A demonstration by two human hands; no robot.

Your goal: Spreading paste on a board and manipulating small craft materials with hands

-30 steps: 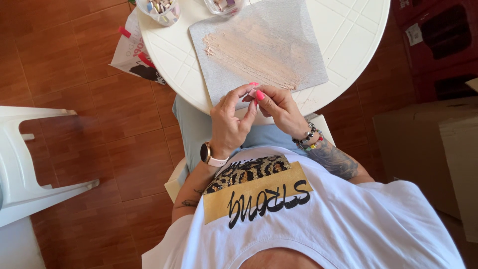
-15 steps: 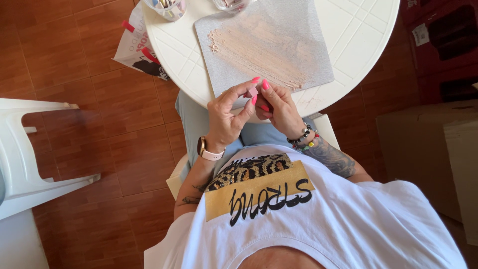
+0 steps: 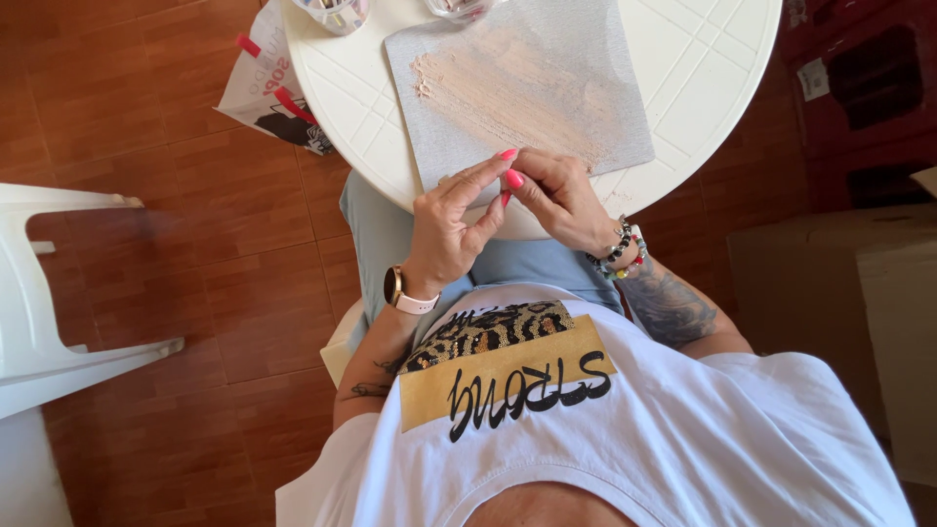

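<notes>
1. While both hands meet at the near edge of the round white table (image 3: 703, 78), the left hand (image 3: 451, 229) and right hand (image 3: 561, 195) touch at the fingertips, pink nails together.
2. Left grip: thumb + forefinger pinched close. Right grip: fingers curled in, tips together. Whatever sits between them is too small to make out, so can't tell if either is clamped on sth.
3. Just beyond the hands lies a grey mat (image 3: 595, 39), its near edge right under the fingertips, w/ a wide spread of pale beige beads (image 3: 508, 83) across its middle.
4. Left wrist: watch w/ pale strap (image 3: 398, 290). Right wrist: beaded bracelets (image 3: 617, 254).
5. At the table's far edge: two small containers (image 3: 332, 12), cut off by the frame.
6. Floor: brown tile. Printed bag (image 3: 268, 93) by the table's left edge; white plastic chair (image 3: 44, 293) well apart, further left.
</notes>
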